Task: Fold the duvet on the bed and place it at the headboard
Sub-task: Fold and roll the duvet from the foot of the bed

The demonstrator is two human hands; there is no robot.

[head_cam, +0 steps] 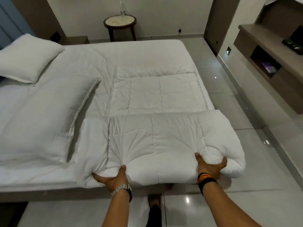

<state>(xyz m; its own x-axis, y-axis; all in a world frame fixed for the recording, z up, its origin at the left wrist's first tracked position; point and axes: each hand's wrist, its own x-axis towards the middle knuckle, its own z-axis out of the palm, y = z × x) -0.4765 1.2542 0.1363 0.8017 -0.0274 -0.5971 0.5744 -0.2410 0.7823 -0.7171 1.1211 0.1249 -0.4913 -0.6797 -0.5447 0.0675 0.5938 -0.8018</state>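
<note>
A white quilted duvet [155,102] lies folded into a long band across the foot half of the bed [91,53]. Its near end is doubled over into a thick roll at the bed's near edge. My left hand [111,176] grips the left part of that rolled end, thumb on top, fingers spread under the fold. My right hand [209,166] clutches the right part of the same end near the bed's corner. The headboard [6,22] is at the far left, behind the pillows.
Two white pillows lie at the left: one [27,58] at the back, one [41,115] nearer. A round side table [119,22] with a bottle stands beyond the bed. A wall shelf unit [270,51] runs along the right. Glossy tiled floor [246,145] surrounds the bed.
</note>
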